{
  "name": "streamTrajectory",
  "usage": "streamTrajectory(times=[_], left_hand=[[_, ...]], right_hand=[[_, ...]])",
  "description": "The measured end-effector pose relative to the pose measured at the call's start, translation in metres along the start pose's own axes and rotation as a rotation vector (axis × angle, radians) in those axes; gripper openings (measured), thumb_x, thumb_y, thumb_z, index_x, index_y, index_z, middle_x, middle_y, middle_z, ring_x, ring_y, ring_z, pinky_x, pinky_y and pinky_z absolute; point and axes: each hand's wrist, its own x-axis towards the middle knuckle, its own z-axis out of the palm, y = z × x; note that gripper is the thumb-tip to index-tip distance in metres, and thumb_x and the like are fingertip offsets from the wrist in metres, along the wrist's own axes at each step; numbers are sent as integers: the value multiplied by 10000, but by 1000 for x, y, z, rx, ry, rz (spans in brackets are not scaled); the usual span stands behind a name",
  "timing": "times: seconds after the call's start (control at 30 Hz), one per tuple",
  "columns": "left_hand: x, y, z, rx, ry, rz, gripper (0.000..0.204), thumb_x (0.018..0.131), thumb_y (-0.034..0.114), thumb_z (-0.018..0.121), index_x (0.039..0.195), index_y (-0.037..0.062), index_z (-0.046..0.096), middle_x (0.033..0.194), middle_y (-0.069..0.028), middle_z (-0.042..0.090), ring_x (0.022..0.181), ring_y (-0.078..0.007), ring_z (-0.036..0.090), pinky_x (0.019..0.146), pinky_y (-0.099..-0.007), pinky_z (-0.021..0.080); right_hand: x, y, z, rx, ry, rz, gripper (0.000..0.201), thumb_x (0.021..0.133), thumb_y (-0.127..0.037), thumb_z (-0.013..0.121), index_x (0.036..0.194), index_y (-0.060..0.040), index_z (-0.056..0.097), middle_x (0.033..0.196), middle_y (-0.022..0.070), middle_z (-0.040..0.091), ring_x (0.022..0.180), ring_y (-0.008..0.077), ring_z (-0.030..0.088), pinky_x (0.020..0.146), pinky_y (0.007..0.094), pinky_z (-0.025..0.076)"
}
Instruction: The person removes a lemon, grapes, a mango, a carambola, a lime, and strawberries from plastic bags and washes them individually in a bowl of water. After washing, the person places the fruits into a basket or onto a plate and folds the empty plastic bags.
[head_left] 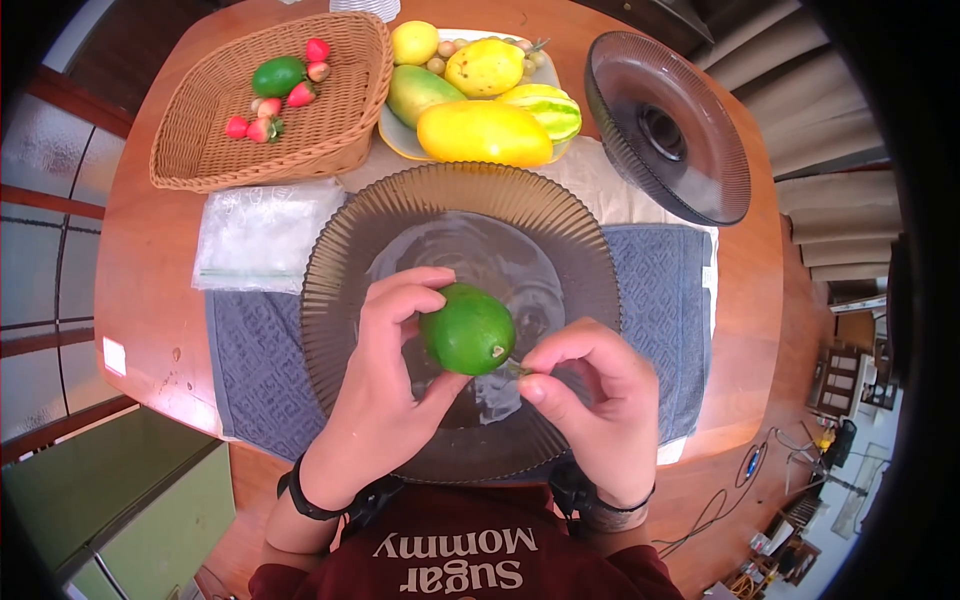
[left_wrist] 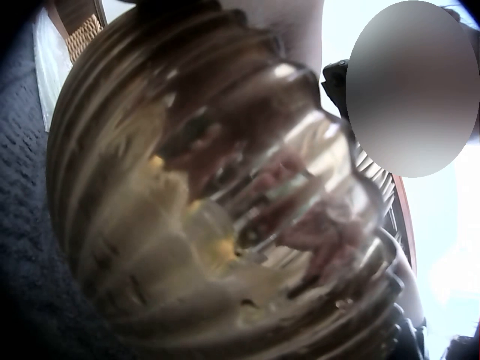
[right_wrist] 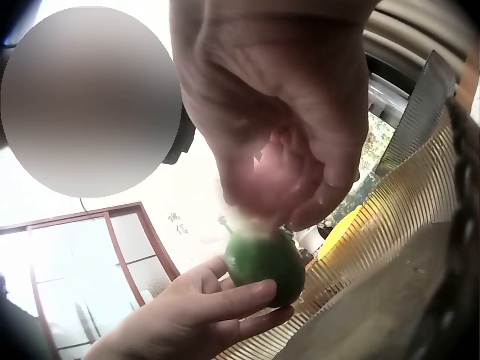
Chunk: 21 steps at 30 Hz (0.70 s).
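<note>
Strawberries (head_left: 301,94) and a second green fruit (head_left: 279,76) lie in the wicker basket (head_left: 270,168) at far left, well apart from your hands, so little seems likely to go wrong there. Next, the clear zip bag (head_left: 265,235) lies partly on the blue towel (head_left: 265,370), just beside the ribbed smoky bowl (head_left: 480,190); drips or a swinging wrist could wet or drag it. Your left hand (head_left: 385,370) holds the lime-like green fruit (head_left: 462,325) up over that bowl, fingers along one side, thumb against the other. Its skin looks smooth and glossy; if it is wet, a slack hold could let it slip, and the fall could splash the water that seems to lie below. Your right hand (head_left: 600,400) pinches something thin, seemingly a stem (head_left: 520,369), between thumb and forefinger beside the fruit's end; whether it is joined to the fruit you cannot tell. A hard tug could jerk the fruit loose from your left fingers, and a weak pinch could drop the bit into the bowl. Farther right, the second smoky bowl (head_left: 715,130) sits near the table edge; a wide sweep of your right arm might catch it.
</note>
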Motion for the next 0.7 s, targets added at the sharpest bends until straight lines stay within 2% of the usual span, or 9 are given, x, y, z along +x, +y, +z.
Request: streamTrajectory(times=[0.07,0.3,0.5,0.6,0.67,0.7], left_hand=[[0,-1,1,2,27,26,647,738,-109,749,1244,62,385,1362,-185,449,1209,-328,535,978,-408,500],[1,2,1,75,22,47,644,721,-118,740,1236,66,400,1335,-188,482,1199,-359,540,953,-403,491],[2,10,-1,114,-54,-27,584,720,-120,724,1199,70,449,1297,-174,518,1174,-377,556,938,-394,489],[4,11,-1,147,-94,20,577,720,-117,723,1196,75,459,1285,-166,526,1168,-384,557,930,-401,489],[5,13,-1,121,-106,22,591,716,-120,718,1207,77,455,1284,-163,528,1157,-390,561,923,-412,493],[4,14,-2,121,-105,23,591,716,-120,718,1207,77,455,1284,-163,528,1157,-390,561,923,-412,493]], right_hand=[[1,1,5,-46,13,-6,161,806,-10,780,925,-17,672,866,55,677,778,141,651,717,273,521],[1,5,9,-92,47,-25,172,809,-28,781,939,-22,669,864,71,670,767,162,654,707,280,524],[2,4,-1,-139,-23,46,186,810,-26,776,920,-11,626,870,78,640,808,184,653,721,285,518],[4,3,-3,-238,-114,55,223,817,-16,764,959,-8,592,951,88,630,884,187,646,776,289,531],[6,1,3,10,0,152,322,829,-16,754,1105,-5,590,1088,106,628,970,188,638,847,308,543],[7,1,1,9,-1,151,322,829,-16,754,1105,-5,590,1088,106,628,970,188,638,847,308,543]])
